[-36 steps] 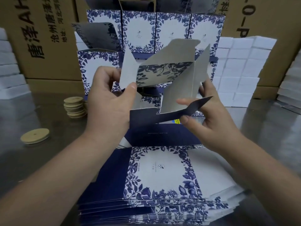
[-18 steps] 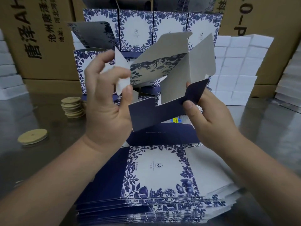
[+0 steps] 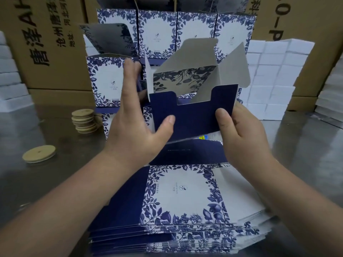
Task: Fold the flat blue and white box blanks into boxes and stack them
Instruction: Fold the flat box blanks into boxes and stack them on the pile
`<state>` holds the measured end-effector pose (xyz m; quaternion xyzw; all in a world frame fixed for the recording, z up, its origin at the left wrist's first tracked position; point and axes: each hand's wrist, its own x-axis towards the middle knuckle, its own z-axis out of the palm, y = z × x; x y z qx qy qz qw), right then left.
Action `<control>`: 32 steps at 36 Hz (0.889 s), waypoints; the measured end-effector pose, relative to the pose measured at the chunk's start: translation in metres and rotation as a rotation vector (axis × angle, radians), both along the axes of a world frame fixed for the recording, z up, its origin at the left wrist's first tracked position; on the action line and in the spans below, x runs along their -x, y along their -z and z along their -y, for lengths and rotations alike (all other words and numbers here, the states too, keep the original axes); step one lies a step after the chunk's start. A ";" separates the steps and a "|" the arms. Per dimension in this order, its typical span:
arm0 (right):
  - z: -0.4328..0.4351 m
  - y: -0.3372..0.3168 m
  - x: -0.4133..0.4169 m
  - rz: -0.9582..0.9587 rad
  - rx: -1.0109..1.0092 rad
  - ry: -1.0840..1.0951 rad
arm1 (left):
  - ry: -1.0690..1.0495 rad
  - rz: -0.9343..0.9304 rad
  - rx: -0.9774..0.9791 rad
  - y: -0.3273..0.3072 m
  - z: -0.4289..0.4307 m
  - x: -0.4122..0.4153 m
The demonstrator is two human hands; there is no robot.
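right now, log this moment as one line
half-folded box: held up | left hand: thumb presses navy flap | right hand: pinches flap | flat blanks: stacked below

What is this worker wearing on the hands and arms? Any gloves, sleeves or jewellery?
Nothing that shows. The left hand and right hand are bare: no gloves, rings or tape, and the thumbnails are short and unpainted. The left forearm and right forearm are bare too, with no sleeve, watch or bracelet up to the picture's edge.
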<state>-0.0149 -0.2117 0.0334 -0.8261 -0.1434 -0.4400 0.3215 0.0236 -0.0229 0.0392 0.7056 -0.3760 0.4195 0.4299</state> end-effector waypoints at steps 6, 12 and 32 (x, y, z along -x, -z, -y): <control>-0.004 0.001 0.002 -0.001 -0.065 -0.005 | -0.020 -0.233 -0.069 0.004 0.000 -0.008; -0.007 0.002 0.005 -0.004 -0.093 0.000 | 0.068 -0.313 -0.091 0.005 0.001 -0.010; -0.009 0.005 0.004 0.024 -0.090 0.061 | 0.064 -0.335 -0.068 0.000 0.004 0.001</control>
